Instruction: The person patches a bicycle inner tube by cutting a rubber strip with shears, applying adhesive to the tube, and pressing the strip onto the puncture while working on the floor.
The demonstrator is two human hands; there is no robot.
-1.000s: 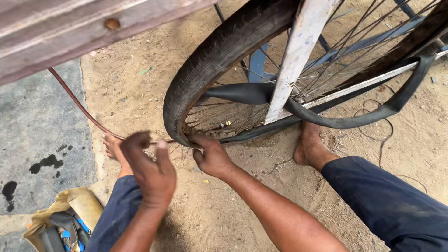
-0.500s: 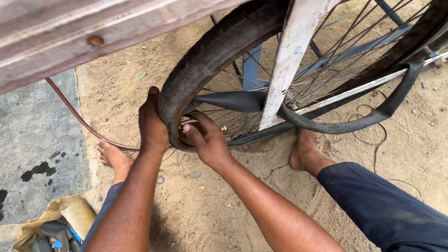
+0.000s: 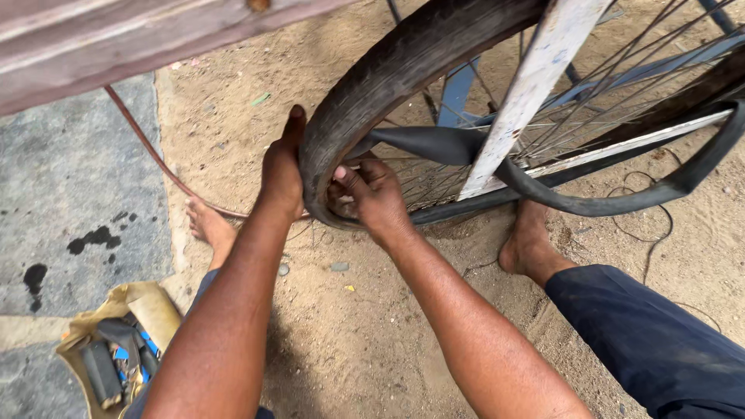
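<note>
A worn black bicycle tyre (image 3: 388, 70) curves over a spoked wheel standing on sandy ground. My left hand (image 3: 281, 172) presses flat against the outer tread at the tyre's lower left. My right hand (image 3: 374, 194) grips the tyre's inner edge by the rim, fingers curled under the bead. A black inner tube (image 3: 590, 198) hangs loose out of the wheel, drooping in a loop toward the right. A white painted frame bar (image 3: 535, 85) crosses in front of the spokes.
My bare feet (image 3: 529, 244) rest on the sand, one (image 3: 208, 225) left of the wheel. A tan tool pouch (image 3: 116, 349) with tools lies at the lower left. A thin reddish hose (image 3: 147, 147) runs across the ground. A wooden plank (image 3: 116, 39) overhangs the top left.
My left hand rose from the ground and now presses on the tyre's tread. My right hand moved up into the tyre's inner edge. The view has shifted closer to the wheel.
</note>
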